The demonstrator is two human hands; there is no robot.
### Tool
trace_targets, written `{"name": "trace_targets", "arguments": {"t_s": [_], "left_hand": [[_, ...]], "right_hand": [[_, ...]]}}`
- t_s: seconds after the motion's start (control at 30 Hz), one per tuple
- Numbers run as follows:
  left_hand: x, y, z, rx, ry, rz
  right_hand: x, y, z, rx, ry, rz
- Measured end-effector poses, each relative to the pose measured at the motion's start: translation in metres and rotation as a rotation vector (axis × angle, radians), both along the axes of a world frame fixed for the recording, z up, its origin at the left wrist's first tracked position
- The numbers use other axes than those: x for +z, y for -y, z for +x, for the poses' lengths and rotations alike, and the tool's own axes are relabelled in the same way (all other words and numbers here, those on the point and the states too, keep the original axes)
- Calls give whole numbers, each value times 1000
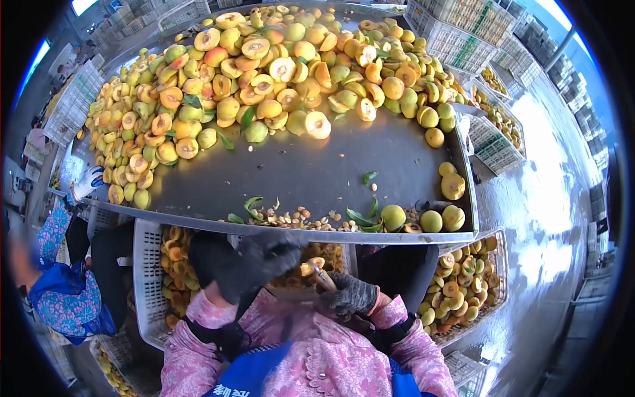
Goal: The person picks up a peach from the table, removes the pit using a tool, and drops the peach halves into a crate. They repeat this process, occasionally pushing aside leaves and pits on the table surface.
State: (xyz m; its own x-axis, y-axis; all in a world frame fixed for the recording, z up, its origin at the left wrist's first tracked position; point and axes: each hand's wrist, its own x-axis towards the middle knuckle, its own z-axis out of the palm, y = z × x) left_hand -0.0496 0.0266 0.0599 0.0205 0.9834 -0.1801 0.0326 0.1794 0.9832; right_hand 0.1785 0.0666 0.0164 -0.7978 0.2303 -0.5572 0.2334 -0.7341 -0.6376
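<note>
Metal worktable (291, 172): grey, with a raised rim; a large heap of yellow-green stone fruit (264, 73), many halved and some whole, covers its far and left parts.
Left hand: the left hand (264, 261), in a black glove, is at the near rim of the table; blurred, so whether its fingers are closed or gripping anything cannot be told.
Right hand: the right hand (350, 294), in a dark grey glove, is closed around the handle of a small hand tool (325, 278), in front of the person's chest.
Piece at the tool: one orange-yellow fruit piece (311, 266) lies at the tool's tip, between the two hands; contact with the left glove cannot be told.
Near rim: loose fruit stones (311, 218) and green leaves (360, 217) are scattered along it, with whole fruit (431, 221) towards the right corner.
Crates below: a white crate (148, 284) on the left and another crate (504, 271) on the right, both holding fruit.
Co-worker, left side: a white-gloved hand (87, 183) at the table's left end, blue floral sleeve (54, 228).
Surroundings: stacked crates (456, 40) beyond the table; shiny floor (529, 291) to the right.
</note>
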Motion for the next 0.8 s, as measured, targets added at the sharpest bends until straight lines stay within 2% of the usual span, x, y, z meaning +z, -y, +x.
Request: {"name": "trace_targets", "arguments": {"t_s": [0.07,0.13,0.17,0.3,0.4,0.43,0.5,0.57,0.63,0.7,0.73,0.8], "left_hand": [[-20,7,15,-30,-52,30],[-42,12,21,-30,-44,77],[-40,15,22,-11,44,-43],[-37,16,18,-25,-492,92],[-13,-1,0,132,3,-59],[9,-16,-5,172,-46,-52],[0,-57,-24,337,-60,118],[3,-106,-35,373,-89,174],[-8,-160,-46,368,-438,219],[-29,-214,-43,435,-604,270],[-36,-233,-37,469,-686,294],[-44,-256,-23,318,-1118,300]], "right_hand": [[-9,1,1,-10,-50,5],[-19,3,-1,-30,-88,-207],[-22,4,-2,-40,-107,-309],[-9,-3,-5,18,-112,-248],[-12,-6,6,-2,-91,-214],[-18,-8,11,17,-114,-181],[-28,-10,18,-26,-123,-196],[-34,-10,24,-65,-150,-170],[-39,-10,26,-59,-102,-154],[-54,-10,33,-19,-130,-240],[-54,-9,31,-19,-103,-77],[-81,-5,32,31,-90,202]]}}
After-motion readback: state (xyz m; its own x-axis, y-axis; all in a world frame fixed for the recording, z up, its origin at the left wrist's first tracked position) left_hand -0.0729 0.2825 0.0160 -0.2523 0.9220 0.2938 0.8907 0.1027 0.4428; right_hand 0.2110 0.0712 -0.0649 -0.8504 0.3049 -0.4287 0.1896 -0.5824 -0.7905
